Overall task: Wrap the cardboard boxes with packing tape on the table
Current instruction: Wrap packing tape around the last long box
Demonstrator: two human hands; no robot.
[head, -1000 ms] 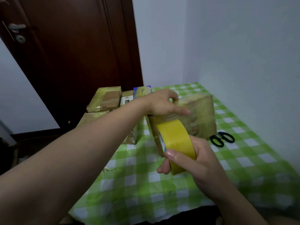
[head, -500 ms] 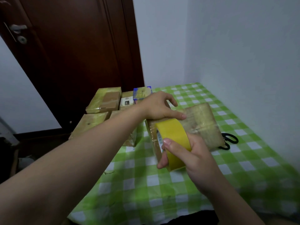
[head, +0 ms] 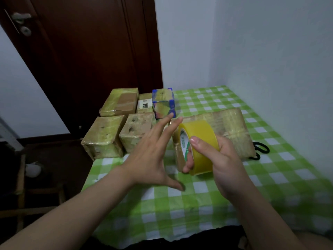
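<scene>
The table [head: 225, 199], covered in a green checked cloth, is carrying everything. The largest cardboard box [head: 228, 127] is lying toward the right edge, already shining with tape on its top and near side, so its wrapping is looking well advanced, though its far faces are hidden. Five smaller wrapped boxes [head: 103, 136] are sitting bunched at the far left corner, seemingly finished. The left hand [head: 153, 157] is hovering spread wide and gripping nothing, fingertips near the big box's left end. The right hand [head: 221, 159] is closing around the yellow tape roll [head: 196, 147], thumb on top, just in front of that box. Black scissors [head: 261, 147] are peeking out behind the box's right end, so cutting probably remains.
</scene>
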